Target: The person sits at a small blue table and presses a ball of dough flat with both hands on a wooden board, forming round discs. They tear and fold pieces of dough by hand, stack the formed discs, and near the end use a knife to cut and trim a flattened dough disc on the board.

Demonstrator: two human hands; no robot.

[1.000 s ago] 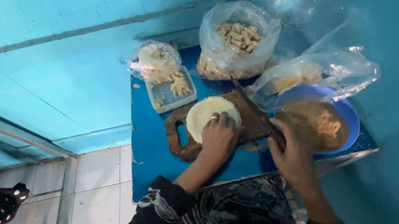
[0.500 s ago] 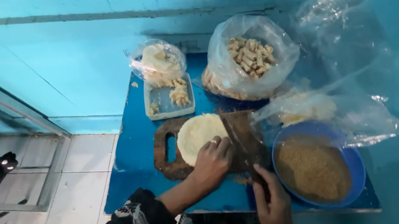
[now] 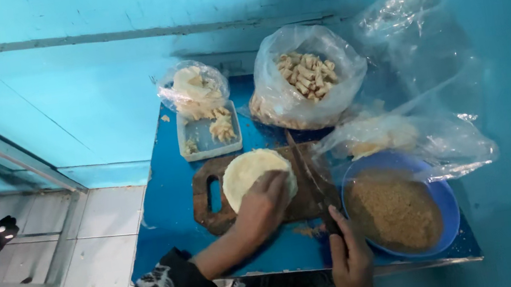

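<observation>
Two hands work over the blue tabletop (image 3: 170,202) in my head view: the left hand (image 3: 263,206) presses flat and open on a round pale dough disc (image 3: 249,172) lying on the wooden cutting board (image 3: 209,213); the right hand (image 3: 350,260) grips a knife (image 3: 314,178), beside a blue bowl (image 3: 439,194) of crumbs.

- A blue counter (image 3: 170,202) carries everything.
- Wooden cutting board (image 3: 205,205) at its middle.
- Clear plastic tray (image 3: 202,141) behind the board.
- Blue bowl (image 3: 445,200) of crumbs at right.
- Plastic bags (image 3: 307,83) along the back.
</observation>
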